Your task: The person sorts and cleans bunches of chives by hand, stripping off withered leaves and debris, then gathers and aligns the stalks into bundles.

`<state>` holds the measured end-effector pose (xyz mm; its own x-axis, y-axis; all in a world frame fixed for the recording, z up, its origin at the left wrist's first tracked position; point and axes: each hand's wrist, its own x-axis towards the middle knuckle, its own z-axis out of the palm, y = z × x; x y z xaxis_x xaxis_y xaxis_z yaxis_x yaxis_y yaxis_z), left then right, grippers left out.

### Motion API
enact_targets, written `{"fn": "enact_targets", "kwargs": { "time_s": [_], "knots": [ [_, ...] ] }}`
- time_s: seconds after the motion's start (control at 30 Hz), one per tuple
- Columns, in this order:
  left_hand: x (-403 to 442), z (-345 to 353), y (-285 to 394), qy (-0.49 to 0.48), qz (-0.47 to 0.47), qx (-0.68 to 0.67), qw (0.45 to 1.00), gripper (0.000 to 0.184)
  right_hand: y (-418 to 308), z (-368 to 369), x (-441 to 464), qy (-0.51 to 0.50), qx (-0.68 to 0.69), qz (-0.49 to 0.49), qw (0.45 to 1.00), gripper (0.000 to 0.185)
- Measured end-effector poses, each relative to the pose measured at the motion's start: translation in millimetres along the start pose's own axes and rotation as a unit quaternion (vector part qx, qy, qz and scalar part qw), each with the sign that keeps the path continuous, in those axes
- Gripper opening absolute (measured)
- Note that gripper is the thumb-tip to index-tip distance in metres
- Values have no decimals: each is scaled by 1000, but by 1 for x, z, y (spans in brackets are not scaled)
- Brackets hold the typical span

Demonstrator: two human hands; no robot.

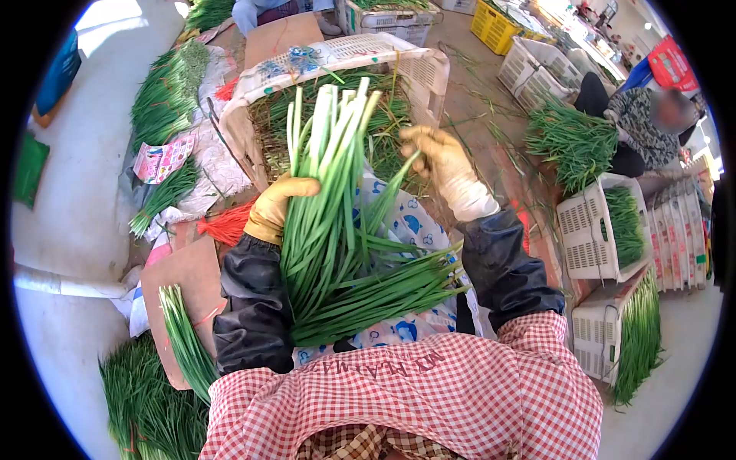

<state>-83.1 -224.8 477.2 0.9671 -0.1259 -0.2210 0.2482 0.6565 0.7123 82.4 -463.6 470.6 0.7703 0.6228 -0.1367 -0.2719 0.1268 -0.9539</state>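
My left hand [280, 205], in a yellow glove, is closed around a bunch of garlic chives [326, 180]. The pale stem ends point up and away from me, while the long green leaves hang across my lap. My right hand [441, 165], gloved in yellow with a white cuff, pinches the end of a small strand of chives [395, 184] to the right of the bunch. Just beyond both hands stands a white plastic crate [425, 77] with loose green scraps inside. A patterned blue-and-white cloth [406, 211] covers my lap beneath the leaves.
Red ties [230, 224] lie left of my left hand. A small chive bundle [184, 337] rests on brown cardboard [184, 272]. Chive heaps [165, 100] line the left. At right, a co-worker [648, 130] sits behind chives, near white crates [586, 230].
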Motion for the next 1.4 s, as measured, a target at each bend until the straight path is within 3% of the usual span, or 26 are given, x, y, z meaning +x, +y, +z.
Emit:
{"fn": "enact_targets", "kwargs": {
  "time_s": [0.1,0.17,0.2,0.3,0.37,0.43,0.53,0.57,0.63,0.87,0.9,0.97,1.03,1.1,1.13,1.23,1.37,1.4],
  "knots": [
    [-6,24,6,17,13,68,997,65,-27,40,0,-23,36,-98,994,31],
    [-5,36,6,14,42,93,995,63,-26,66,1,-35,123,-93,987,35],
    [-1,37,3,10,34,78,996,61,-25,71,-2,-60,101,-133,984,41],
    [2,33,-4,-3,14,82,996,65,-18,82,-4,40,82,-163,982,50],
    [7,38,-5,-2,19,138,990,65,-10,80,4,55,-12,-226,973,50],
    [8,47,-5,-4,11,156,988,66,-11,70,7,35,-30,-206,977,49],
    [17,50,-13,-50,30,147,987,62,-21,58,1,-136,204,-44,968,60],
    [16,52,-14,-49,29,147,987,62,-23,62,-3,-142,262,-52,953,63],
    [10,58,-17,19,2,19,1000,54,-22,62,-1,-139,245,-88,955,58],
    [19,42,-26,129,130,226,957,33,-26,61,0,-144,218,-84,961,53],
    [20,41,-28,130,129,225,957,33,-25,61,0,-139,221,-86,961,53],
    [23,48,-29,184,220,207,935,32,-21,58,0,-133,224,-88,961,53],
    [25,53,-25,173,224,208,937,37,-16,54,2,-119,216,-61,967,54],
    [27,55,-24,186,198,443,854,45,-15,53,0,-145,197,-71,967,55],
    [29,59,-24,122,189,431,874,51,-18,55,-2,-173,177,-81,966,56],
    [20,65,-16,51,69,322,943,54,-30,61,-10,-209,180,-73,959,55],
    [27,59,-27,88,142,287,943,45,-21,61,-1,-127,173,-50,975,32],
    [28,57,-28,152,194,362,899,38,-20,62,-1,-112,178,-46,976,26]
  ]
}}
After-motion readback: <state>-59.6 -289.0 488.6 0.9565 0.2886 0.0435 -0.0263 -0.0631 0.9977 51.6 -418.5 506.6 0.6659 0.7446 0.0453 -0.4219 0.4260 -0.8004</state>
